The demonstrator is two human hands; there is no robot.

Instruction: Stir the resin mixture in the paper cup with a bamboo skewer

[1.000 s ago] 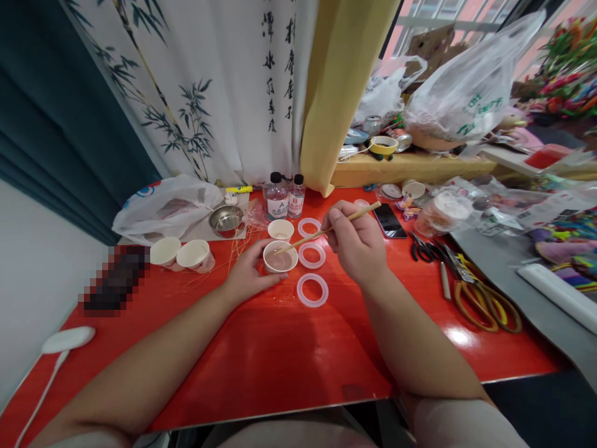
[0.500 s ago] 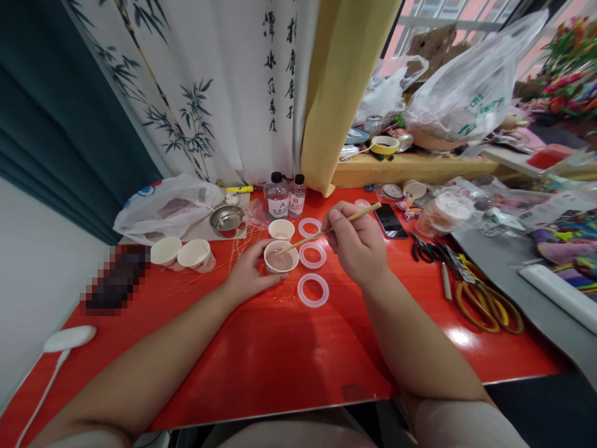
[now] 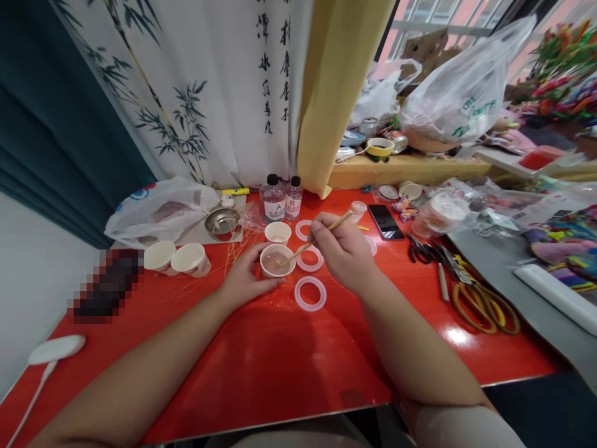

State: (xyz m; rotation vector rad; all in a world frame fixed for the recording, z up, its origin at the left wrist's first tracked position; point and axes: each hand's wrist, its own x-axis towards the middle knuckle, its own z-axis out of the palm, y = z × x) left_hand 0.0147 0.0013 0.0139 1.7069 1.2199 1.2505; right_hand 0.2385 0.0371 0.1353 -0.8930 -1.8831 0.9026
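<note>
My left hand (image 3: 246,277) is closed round the near side of a paper cup (image 3: 263,271) on the red table, thumb in front and fingers behind. Pinkish, cloudy liquid (image 3: 274,261) lies inside that cup. A thin wooden stick (image 3: 321,237) slants down into the liquid, pinched near its upper part by my right hand (image 3: 342,249). Just behind stands a second paper cup (image 3: 278,233). Pale pink ring moulds (image 3: 310,294) lie in a column to the right of the cups, one partly hidden by my right hand.
Bottles marked A (image 3: 274,202) and B (image 3: 293,200) stand at the back. Two paper cups (image 3: 191,260) and a metal bowl (image 3: 222,223) are on the left. A phone (image 3: 386,222), large scissors (image 3: 485,305) and a grey mat (image 3: 494,261) lie to the right.
My right hand has moved left and slightly down relative to the table, and the stick's tip has swung toward the cup's right side. My left hand keeps its hold on the cup.
</note>
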